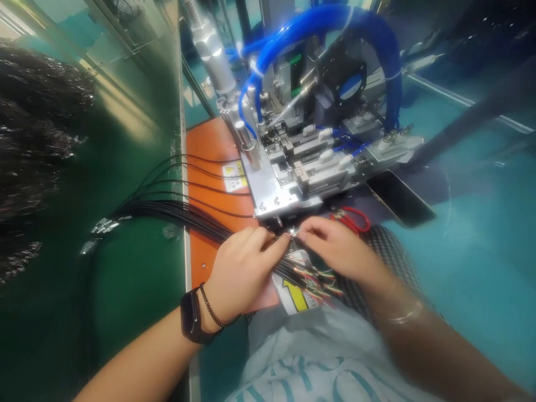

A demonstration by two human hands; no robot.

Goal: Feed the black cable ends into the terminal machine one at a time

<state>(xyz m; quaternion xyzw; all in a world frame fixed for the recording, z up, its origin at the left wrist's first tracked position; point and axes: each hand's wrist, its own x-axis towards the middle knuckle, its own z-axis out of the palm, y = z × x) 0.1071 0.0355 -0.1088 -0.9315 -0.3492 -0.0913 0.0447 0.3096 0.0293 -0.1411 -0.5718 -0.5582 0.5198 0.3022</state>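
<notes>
A bundle of black cables (167, 211) runs from the left across the orange plate (205, 195). Its stripped ends, with thin coloured wires (314, 282), fan out below my hands. My left hand (243, 268) lies over the bundle, thumb and fingers pressed together at the machine's front edge; a cable seems to be between them, though its end is hard to make out. Close beside it on the right, my right hand (329, 243) pinches something small and pale near the left fingertips. Several single cables (209, 181) lie apart on the orange plate, reaching the machine's metal base (268, 192).
The machine (322, 162) with a thick blue hose (335, 19) stands just beyond my hands. Red-handled pliers (355, 218) lie right of them, near a dark flat tray-like object (402, 198). Dark shiny bundled material (37, 111) is at far left.
</notes>
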